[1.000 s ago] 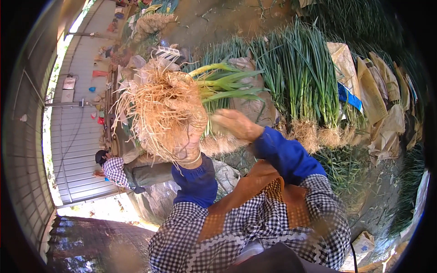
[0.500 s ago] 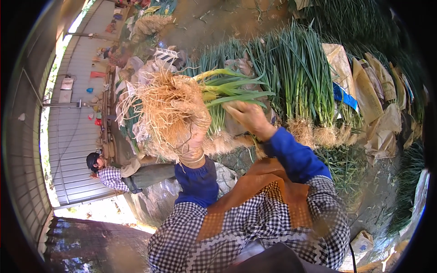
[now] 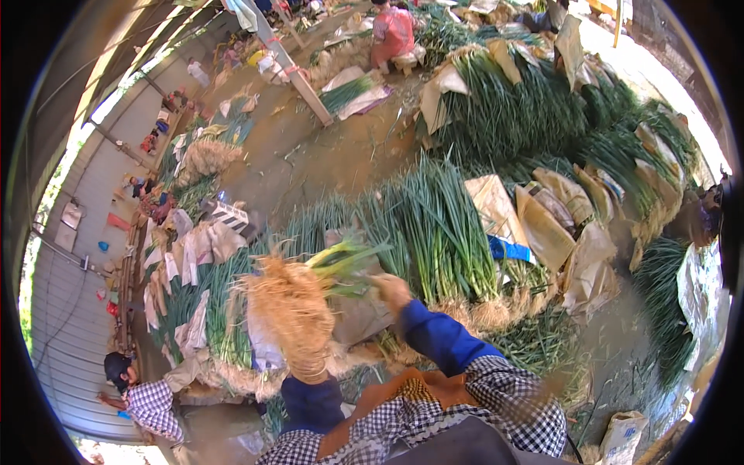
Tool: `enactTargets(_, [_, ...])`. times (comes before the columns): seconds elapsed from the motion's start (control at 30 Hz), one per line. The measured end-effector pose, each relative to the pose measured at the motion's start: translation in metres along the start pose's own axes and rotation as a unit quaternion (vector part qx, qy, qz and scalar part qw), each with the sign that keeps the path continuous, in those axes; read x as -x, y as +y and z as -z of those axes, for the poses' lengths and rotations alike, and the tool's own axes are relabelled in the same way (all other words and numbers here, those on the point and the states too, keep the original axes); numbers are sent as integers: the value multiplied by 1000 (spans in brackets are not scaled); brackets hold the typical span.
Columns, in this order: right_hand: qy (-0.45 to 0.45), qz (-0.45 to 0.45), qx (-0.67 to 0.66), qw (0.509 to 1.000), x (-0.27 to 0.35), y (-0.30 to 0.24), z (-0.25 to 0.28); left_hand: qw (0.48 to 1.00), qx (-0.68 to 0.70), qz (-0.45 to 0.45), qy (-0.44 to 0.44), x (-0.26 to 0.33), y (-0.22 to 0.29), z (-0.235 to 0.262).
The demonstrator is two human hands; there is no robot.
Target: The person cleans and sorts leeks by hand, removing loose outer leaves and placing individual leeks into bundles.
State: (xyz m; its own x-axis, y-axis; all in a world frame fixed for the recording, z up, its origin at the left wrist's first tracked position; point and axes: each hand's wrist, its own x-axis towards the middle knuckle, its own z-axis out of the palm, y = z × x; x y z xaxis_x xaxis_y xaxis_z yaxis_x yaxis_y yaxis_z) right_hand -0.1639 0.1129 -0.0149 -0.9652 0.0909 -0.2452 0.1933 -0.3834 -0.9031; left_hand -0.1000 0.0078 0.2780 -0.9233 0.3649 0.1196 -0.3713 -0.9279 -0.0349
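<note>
My left hand [image 3: 316, 335] is closed round a bunch of green onions [image 3: 335, 262], its shaggy tan roots [image 3: 285, 298] covering much of the hand. The green leaves point right and are smeared by motion. Just off the leaf ends, my right hand [image 3: 395, 292] has its fingers curled in; whether a leaf is pinched in them is too blurred to tell. Beyond both hands, a row of upright green onions [image 3: 446, 240] stands with roots toward me.
Beige sacks [image 3: 539, 221] lean at the right of the row. Farther back lies a large onion heap [image 3: 504, 116]. A slanting post [image 3: 298, 77] rises behind. One person in checks [image 3: 151, 407] is at lower left; another in red [image 3: 393, 37] sits far off.
The view has tilted up, bringing the far heap, post and seated person into sight. My left hand still grips the bunch; my right hand remains close to its leaf ends.
</note>
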Motion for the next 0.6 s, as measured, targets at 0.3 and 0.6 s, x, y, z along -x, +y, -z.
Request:
enactTargets(0.3, [-216, 21, -2, 976, 80, -91, -61, 998, -1, 62, 28, -7, -7, 38])
enactTargets(0.6, [-275, -113, -645, 704, 17, -17, 88, 995, -81, 59, -30, -34, 95, 11])
